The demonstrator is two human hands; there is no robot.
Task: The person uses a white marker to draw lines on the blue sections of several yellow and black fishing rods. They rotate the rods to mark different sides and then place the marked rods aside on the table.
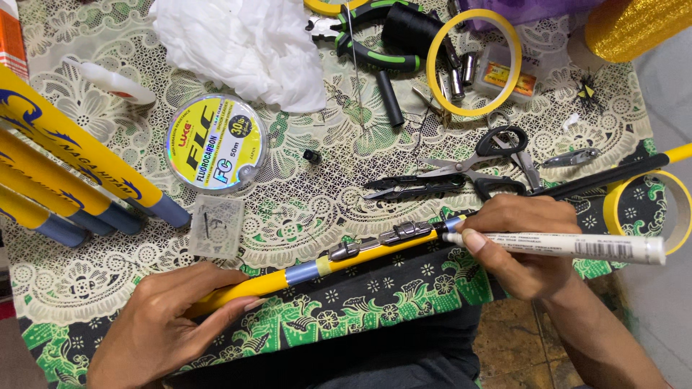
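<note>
The left hand (169, 317) is curling its fingers closed around the yellow rod (288, 277) lying across the desk (303, 209). The right hand (522, 248) is pinching a white marker (569, 246), its tip seemingly touching the rod. Scissors (476, 162) and a line spool (216, 142) are lying just beyond

Table covered by a cream lace cloth (303, 209) over a green-and-black patterned cloth (375, 302). Lying directly on it: 1 round spool of fishing line (215, 142), crumpled white tissue (245, 47), black scissors (479, 162), black thread snips (414, 186), green-handled pliers (375, 32), 2 yellow tape rings (473, 61) (652, 210), 1 small clear packet (216, 225), yellow rod sections (72, 162).
</note>
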